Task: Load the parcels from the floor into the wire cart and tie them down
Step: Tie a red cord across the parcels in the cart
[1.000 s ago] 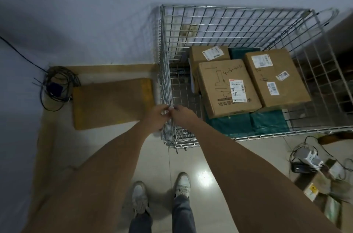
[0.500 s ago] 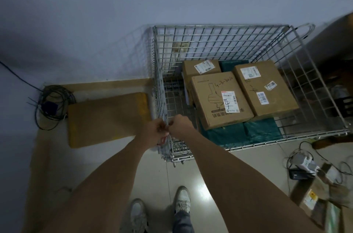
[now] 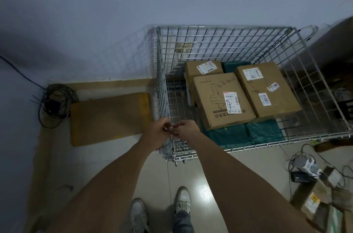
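The wire cart stands against the wall and holds three cardboard parcels stacked on green wrapped parcels. My left hand and my right hand meet at the cart's near left corner, at the top rim. Both pinch something small between their fingertips there; what it is I cannot make out. A large flat brown parcel lies on the floor left of the cart.
A coil of black cables sits in the left corner. Chargers, wires and small packets litter the floor at the right. My two shoes stand just in front of the cart.
The camera has tilted up a little, so the cart sits lower in view. Both hands stay together at the cart's corner rim, fingers working.
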